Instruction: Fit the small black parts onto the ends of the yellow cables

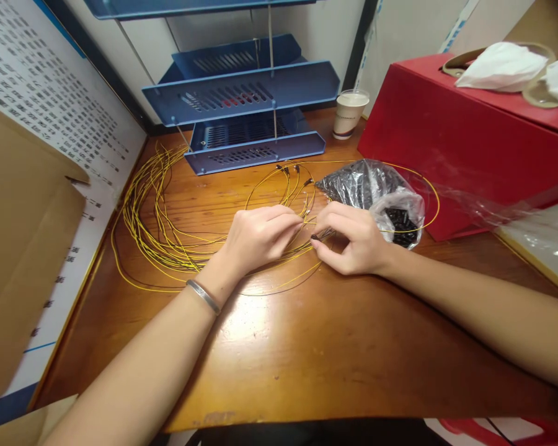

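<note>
Yellow and black wires (144,229) lie in a large loose coil on the left of the wooden table, their ends running under and between the hands. My left hand (264,234), with a grey band at the wrist, pinches a yellow wire near its end. Just to its right, my right hand (348,238) has thumb and fingers closed around thin wire ends, with a small black piece at the thumb tip. Behind the hands, several wire ends carry small black tips (297,169). A clear plastic bag (365,179) beside my right hand holds many small black parts (402,224).
Blue tiered trays (255,148) stand at the back of the wooden table (279,359). A paper cup (349,116) is next to them. A red box (465,142) with white tissues (502,65) fills the back right. Cardboard (23,248) and a printed board (88,142) flank the left.
</note>
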{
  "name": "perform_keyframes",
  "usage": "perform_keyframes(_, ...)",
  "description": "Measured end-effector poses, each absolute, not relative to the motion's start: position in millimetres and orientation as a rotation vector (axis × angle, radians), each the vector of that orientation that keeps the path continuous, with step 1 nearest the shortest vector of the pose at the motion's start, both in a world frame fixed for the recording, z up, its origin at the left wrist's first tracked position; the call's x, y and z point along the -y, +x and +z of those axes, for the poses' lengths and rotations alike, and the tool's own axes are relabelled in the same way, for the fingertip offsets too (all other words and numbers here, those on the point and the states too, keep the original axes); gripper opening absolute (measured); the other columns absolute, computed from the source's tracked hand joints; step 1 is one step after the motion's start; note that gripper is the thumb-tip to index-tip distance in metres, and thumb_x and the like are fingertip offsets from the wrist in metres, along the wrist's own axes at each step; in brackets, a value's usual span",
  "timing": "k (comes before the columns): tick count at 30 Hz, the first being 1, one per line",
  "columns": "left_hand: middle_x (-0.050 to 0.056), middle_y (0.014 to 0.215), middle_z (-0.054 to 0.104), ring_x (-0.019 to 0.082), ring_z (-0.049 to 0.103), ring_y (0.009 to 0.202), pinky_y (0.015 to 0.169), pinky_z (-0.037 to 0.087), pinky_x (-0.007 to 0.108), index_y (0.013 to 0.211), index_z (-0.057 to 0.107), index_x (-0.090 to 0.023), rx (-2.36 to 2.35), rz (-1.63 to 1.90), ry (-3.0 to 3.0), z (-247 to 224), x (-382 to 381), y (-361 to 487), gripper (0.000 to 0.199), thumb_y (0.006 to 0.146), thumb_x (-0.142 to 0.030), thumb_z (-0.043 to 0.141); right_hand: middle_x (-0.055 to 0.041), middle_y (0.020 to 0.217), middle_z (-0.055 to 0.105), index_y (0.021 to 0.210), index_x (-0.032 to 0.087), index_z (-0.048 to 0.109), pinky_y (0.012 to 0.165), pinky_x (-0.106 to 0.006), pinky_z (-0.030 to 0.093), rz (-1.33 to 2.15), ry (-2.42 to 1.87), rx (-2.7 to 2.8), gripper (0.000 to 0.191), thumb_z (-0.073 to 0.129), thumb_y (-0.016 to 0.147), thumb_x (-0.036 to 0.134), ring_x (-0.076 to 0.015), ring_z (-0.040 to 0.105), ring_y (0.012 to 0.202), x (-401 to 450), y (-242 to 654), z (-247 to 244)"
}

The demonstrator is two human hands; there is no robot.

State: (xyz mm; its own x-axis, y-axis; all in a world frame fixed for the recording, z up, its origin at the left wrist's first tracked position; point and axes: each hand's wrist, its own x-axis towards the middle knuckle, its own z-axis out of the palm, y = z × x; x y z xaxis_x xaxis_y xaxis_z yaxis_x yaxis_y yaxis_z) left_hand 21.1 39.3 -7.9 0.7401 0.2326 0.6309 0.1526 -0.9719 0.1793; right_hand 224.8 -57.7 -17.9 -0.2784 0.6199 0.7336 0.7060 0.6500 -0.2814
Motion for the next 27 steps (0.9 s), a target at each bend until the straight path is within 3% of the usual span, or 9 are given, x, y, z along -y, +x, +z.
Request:
perform_keyframes(11, 0.006, 0.092, 0.08, 0.016, 0.076, 0.079, 0.071, 0.058, 0.024, 0.09, 0.075, -0.017, -0.233, 1.119, 2.781, -8.2, -43.3, 22.5, 0.014, 0.091, -0.017, 0.061, -0.0043, 0.085, 0.069, 0.089, 0.021, 0.062, 0.067, -0.034, 0.055, -0.07, -1.041, 1.977, 0.016, 0.067, 0.075, 0.013, -0.0194, 0.065, 0.076, 57.8, 225.0, -18.4)
perform_keyframes(27, 0.004, 0.081, 0.077, 0.011, 0.071, 0.069, 0.063, 0.052, 0.019, 0.083, 0.069, -0.016, -0.167, 1.258, 2.797, -6.1, -42.3, 24.3, 0.009, 0.091, -0.018, 0.064, -0.0052, 0.082, 0.067, 0.087, 0.019, 0.062, 0.066, -0.033, 0.053, -0.071, -1.006, 1.954, 0.014, 0.069, 0.076, 0.012, -0.0189, 0.064, 0.074, 57.3, 225.1, -17.3)
